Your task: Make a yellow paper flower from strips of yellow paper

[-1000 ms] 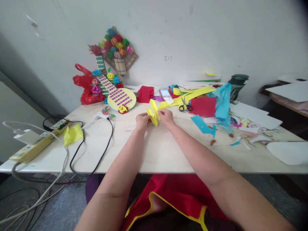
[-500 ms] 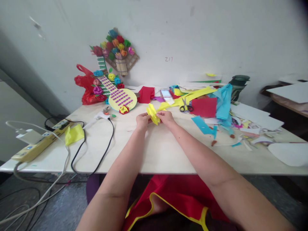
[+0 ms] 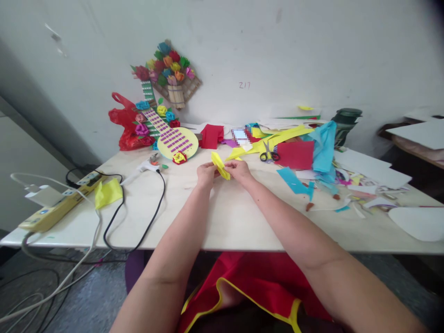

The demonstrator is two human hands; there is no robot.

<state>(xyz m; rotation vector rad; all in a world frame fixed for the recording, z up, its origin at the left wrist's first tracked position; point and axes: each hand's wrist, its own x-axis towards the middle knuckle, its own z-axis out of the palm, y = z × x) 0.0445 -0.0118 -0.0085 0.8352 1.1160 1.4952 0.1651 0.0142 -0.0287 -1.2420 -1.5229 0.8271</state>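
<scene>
- A yellow power strip [image 3: 52, 209] lies at the far left edge of the table [image 3: 225, 222], with a white plug block [image 3: 40, 194] on it and pale cables trailing off the edge to the floor.
- Just right of the strip sits a crumpled yellow scrap [image 3: 107, 192]; a black cord [image 3: 138, 222] loops past it and runs up to a white glue gun [image 3: 144, 165] lying on the tabletop.
- Against the wall behind the glue gun stands a paper guitar [image 3: 169, 134] trimmed with small paper flowers, a red plastic bag [image 3: 123, 127] beside it, and a paper bouquet [image 3: 169, 69] pinned to the wall above.
- At the table's middle, the left hand [image 3: 206, 175] pinches one end of a folded yellow paper piece [image 3: 219, 164], fingers curled tight on it.
- The yellow paper piece is held just above the table, between the 2 hands, well forward of the person's body.
- The right hand [image 3: 239, 170] grips the other end of the same piece, thumb and fingertips closed on it, almost touching the left hand.
- Behind the hands lie a red sheet [image 3: 211, 135] and a long yellow strip [image 3: 274, 137] that runs to the right.
- A pair of scissors [image 3: 268, 154] rests on the strip, touching a red square [image 3: 294, 155].
- Right of that, blue paper [image 3: 322, 148] hangs in a heap, with a blue offcut [image 3: 293, 181] in front and a dark green bottle [image 3: 345, 122] behind.
- White sheets [image 3: 371, 169] and mixed scraps cover the table's right end.
</scene>
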